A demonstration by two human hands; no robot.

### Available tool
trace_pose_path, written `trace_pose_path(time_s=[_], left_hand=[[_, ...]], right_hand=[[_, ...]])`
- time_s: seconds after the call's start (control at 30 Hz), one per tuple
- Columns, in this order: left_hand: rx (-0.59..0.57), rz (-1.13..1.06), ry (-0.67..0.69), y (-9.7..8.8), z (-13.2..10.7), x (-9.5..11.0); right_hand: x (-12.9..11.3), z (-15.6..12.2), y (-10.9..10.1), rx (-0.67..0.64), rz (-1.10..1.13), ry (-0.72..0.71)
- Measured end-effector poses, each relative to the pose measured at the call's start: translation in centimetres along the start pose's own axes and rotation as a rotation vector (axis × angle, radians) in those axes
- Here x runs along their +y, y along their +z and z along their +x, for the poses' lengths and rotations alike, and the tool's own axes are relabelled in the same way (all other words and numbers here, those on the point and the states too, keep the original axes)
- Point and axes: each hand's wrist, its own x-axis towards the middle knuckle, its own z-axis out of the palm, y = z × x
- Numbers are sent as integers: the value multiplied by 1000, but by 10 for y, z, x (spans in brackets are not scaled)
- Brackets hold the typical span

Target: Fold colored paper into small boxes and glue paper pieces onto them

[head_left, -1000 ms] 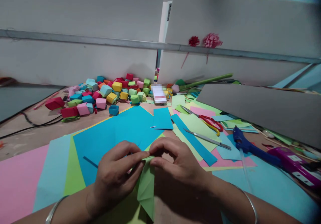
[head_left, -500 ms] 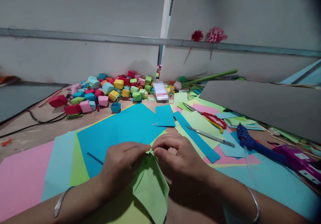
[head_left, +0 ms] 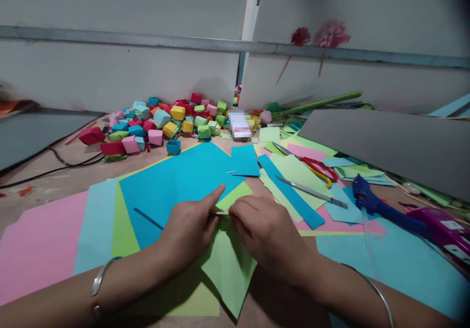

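Observation:
Between both hands hangs a folded light green paper (head_left: 230, 264), its pointed lower end toward me and its top edge gripped. My left hand (head_left: 193, 222) pinches the left end of that edge, index finger stretched up and away above it. My right hand (head_left: 262, 227) holds the right end, fingers curled in and partly hiding the edge. Under the hands lie a large blue sheet (head_left: 179, 181) and bright green paper (head_left: 238, 196). A yellow-green sheet (head_left: 191, 298) rests below the left forearm.
Many small folded paper boxes (head_left: 171, 128) are heaped at the back left, beside a pixelated phone (head_left: 240, 125). To the right lie red scissors (head_left: 319, 168), a utility knife (head_left: 312, 192), a blue and purple glue gun (head_left: 389, 215) and a grey board (head_left: 389, 147). A black cable (head_left: 69, 164) runs left.
My left index finger has lifted off the paper's top edge and the hands have moved slightly apart. The paper's top now shows as a straight folded edge. The view has tilted slightly.

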Motion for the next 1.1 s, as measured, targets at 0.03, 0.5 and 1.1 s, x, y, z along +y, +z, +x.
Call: trace_pose_path(time_s=[0.03,0.5,1.1], left_hand=[[9,15,11,2,-1,2],[-474,-1855,-784,-1,13,15],[-450,-2011,-1019,13,3,17]], right_hand=[[-1,-1,0,-25,-42,-1],[8,6,0,96,155,66],[16,8,3,-78,142,-2]])
